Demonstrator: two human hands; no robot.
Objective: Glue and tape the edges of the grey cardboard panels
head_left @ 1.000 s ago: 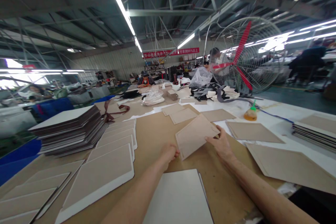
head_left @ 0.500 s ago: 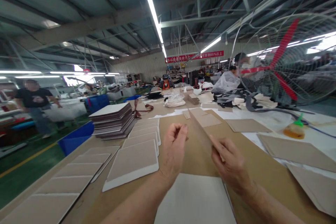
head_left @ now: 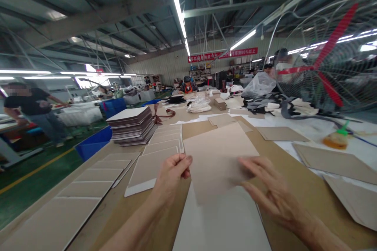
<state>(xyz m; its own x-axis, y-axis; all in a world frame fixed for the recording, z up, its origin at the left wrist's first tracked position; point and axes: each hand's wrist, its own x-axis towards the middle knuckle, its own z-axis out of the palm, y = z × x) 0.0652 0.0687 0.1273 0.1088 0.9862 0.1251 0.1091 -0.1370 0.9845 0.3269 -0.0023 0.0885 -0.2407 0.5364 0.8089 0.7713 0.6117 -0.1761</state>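
A thin beige sheet (head_left: 219, 153) is held tilted in front of me, its lower edge blurred. My left hand (head_left: 173, 172) pinches it at the left edge between thumb and fingers. At the sheet's right edge, my right hand (head_left: 271, 190) has its thumb and fingers spread apart, the fingertips smeared by motion; whether they touch the sheet is unclear. Below lies a white board (head_left: 224, 225), partly overlapped by the sheet. To the left of my left hand, overlapping beige panels with white borders (head_left: 147, 164) lie in a row.
A tall stack of boards (head_left: 134, 127) stands at the left, with more beige panels (head_left: 85, 188) nearer me. On the right are loose beige sheets (head_left: 335, 160), a bottle of amber liquid (head_left: 337, 139) and a large red-bladed fan (head_left: 318, 66). Co-workers are farther off.
The beige sheet has turned from nearly edge-on to face me. My left hand has moved left and down and now pinches its left edge. My right hand has loosened and spread its fingers.
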